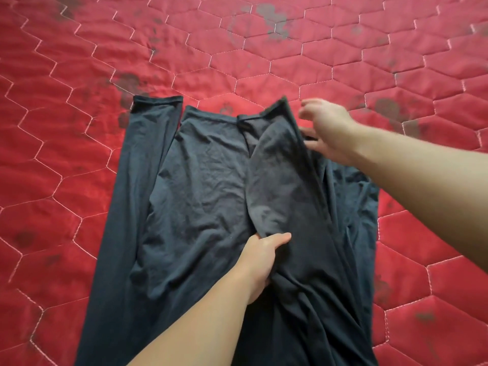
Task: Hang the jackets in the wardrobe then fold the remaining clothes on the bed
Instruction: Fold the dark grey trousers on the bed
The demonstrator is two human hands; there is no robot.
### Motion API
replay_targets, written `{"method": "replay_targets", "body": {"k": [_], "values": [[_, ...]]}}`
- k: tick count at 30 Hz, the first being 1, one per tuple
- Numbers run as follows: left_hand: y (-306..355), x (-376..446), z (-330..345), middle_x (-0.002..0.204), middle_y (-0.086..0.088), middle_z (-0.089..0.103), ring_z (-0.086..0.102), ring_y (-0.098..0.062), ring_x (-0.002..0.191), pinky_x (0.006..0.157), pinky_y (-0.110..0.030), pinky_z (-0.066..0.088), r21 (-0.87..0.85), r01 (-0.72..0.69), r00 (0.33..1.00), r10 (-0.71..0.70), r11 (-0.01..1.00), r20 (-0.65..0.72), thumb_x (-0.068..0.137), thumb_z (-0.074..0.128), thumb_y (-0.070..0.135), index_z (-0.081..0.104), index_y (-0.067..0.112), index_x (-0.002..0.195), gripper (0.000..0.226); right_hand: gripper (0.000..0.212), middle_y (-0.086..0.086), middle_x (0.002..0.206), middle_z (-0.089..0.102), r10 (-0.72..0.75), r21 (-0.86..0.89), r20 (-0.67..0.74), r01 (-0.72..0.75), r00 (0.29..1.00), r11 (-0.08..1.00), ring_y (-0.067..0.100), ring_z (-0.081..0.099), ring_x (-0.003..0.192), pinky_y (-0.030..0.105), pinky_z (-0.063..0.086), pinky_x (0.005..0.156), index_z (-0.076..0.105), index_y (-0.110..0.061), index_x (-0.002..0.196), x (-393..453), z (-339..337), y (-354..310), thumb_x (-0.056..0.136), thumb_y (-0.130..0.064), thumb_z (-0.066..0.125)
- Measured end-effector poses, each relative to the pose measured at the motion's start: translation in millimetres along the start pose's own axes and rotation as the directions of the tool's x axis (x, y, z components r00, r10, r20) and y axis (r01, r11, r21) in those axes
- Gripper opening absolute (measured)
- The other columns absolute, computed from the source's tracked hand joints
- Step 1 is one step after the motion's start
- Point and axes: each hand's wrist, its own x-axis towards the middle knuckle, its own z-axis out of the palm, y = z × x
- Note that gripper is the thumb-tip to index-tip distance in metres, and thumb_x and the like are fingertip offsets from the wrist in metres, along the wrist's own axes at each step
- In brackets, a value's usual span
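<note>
A dark navy long-sleeved garment point(200, 186) lies spread on the red quilted bed point(79, 75), one sleeve running down its left side. A flap of the same cloth is folded over the middle. My left hand point(260, 262) grips the lower edge of that flap, thumb on top and fingers tucked under the cloth. My right hand point(327, 130) hovers at the garment's upper right edge with fingers spread and straight, blurred, its lower fingers touching the raised edge of cloth.
The red bedspread has hexagon stitching and dark stains, the largest near the top middle point(272, 19). The garment's lower part runs out of the bottom of the view.
</note>
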Motion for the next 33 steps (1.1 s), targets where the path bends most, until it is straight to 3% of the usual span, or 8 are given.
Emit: {"method": "replay_targets", "body": {"k": [4, 8, 14, 21, 24, 27, 30, 33], "values": [[3, -1, 1, 0.106, -0.011, 0.074, 0.072, -0.028, 0.097, 0.090, -0.046, 0.056, -0.055, -0.023, 1.000, 0.023, 0.998, 0.005, 0.058, 0.077, 0.021, 0.059, 0.004, 0.123, 0.070, 0.021, 0.000, 0.097, 0.060, -0.297, -0.667, -0.206, 0.088, 0.932, 0.740, 0.021, 0.058, 0.088, 0.028, 0.039, 0.074, 0.057, -0.023, 0.105, -34, -51, 63, 0.085, -0.029, 0.060], [5, -5, 3, 0.104, -0.011, 0.075, 0.072, -0.026, 0.097, 0.083, -0.038, 0.057, -0.045, -0.046, 0.998, 0.048, 0.998, 0.043, 0.061, 0.074, 0.019, 0.064, 0.004, 0.119, 0.060, 0.056, 0.001, 0.090, 0.056, -0.120, -0.813, -0.343, -0.230, 0.932, 0.535, 0.029, 0.059, 0.090, 0.036, 0.042, 0.072, 0.047, -0.021, 0.100, -74, -93, 111, 0.075, -0.069, 0.060], [5, -12, 4, 0.109, -0.010, 0.074, 0.071, -0.025, 0.100, 0.079, -0.035, 0.056, -0.053, -0.093, 0.994, 0.096, 0.994, 0.060, 0.078, 0.070, 0.017, 0.064, 0.007, 0.122, 0.046, 0.036, 0.015, 0.091, 0.066, -0.182, -0.864, -0.242, -0.126, 0.953, 0.487, 0.037, 0.061, 0.091, 0.039, 0.044, 0.071, 0.051, -0.016, 0.071, -81, -117, 132, 0.094, -0.044, 0.051], [5, -15, 7, 0.113, -0.009, 0.073, 0.071, -0.027, 0.102, 0.076, -0.044, 0.059, -0.086, -0.138, 0.985, 0.146, 0.987, 0.092, 0.088, 0.061, 0.008, 0.061, 0.017, 0.124, 0.037, 0.027, 0.018, 0.119, 0.060, -0.249, -0.727, -0.457, -0.197, 0.854, 0.658, 0.036, 0.056, 0.110, 0.039, 0.042, 0.092, 0.060, -0.014, 0.107, -89, -164, 127, 0.093, -0.033, 0.050], [0, -20, 8, 0.115, -0.009, 0.072, 0.070, -0.028, 0.103, 0.085, -0.048, 0.057, -0.067, -0.208, 0.977, 0.211, 0.976, 0.037, 0.086, 0.063, 0.003, 0.060, 0.015, 0.125, 0.040, 0.045, 0.012, 0.129, 0.050, -0.523, -0.879, -0.081, 0.187, 0.849, 0.439, 0.033, 0.050, 0.118, 0.045, 0.043, 0.096, 0.053, -0.019, 0.126, -128, -123, 137, 0.086, -0.040, 0.052], [-9, -31, 10, 0.109, -0.004, 0.074, 0.072, -0.022, 0.097, 0.086, -0.046, 0.058, -0.001, -0.286, 0.954, 0.285, 0.958, -0.090, 0.085, 0.068, 0.004, 0.060, 0.017, 0.122, 0.039, 0.058, 0.006, 0.152, 0.037, -0.433, -0.937, 0.268, 0.338, 0.860, 0.091, 0.025, 0.035, 0.138, 0.044, 0.032, 0.106, 0.041, -0.027, 0.144, -171, -105, 172, 0.091, -0.051, 0.045], [-21, -49, 4, 0.110, -0.002, 0.071, 0.073, -0.018, 0.094, 0.075, -0.034, 0.059, 0.064, -0.314, 0.924, 0.321, 0.947, -0.208, 0.084, 0.072, 0.009, 0.054, 0.019, 0.125, 0.046, 0.063, 0.005, 0.161, 0.017, -0.272, -0.974, -0.070, -0.006, 0.960, 0.227, 0.022, 0.015, 0.147, 0.046, 0.016, 0.116, 0.023, -0.026, 0.152, -188, -123, 192, 0.097, -0.051, 0.037], [-44, -75, -3, 0.101, 0.000, 0.069, 0.071, -0.013, 0.089, 0.072, -0.029, 0.056, 0.194, -0.304, 0.899, 0.349, 0.932, -0.264, 0.083, 0.075, 0.016, 0.044, 0.026, 0.121, 0.050, 0.058, 0.013, 0.146, 0.042, -0.390, -0.945, -0.026, 0.105, 0.920, 0.310, 0.032, 0.039, 0.134, 0.048, 0.032, 0.107, 0.043, -0.015, 0.143, -219, -114, 195, 0.093, -0.044, 0.051]]}}
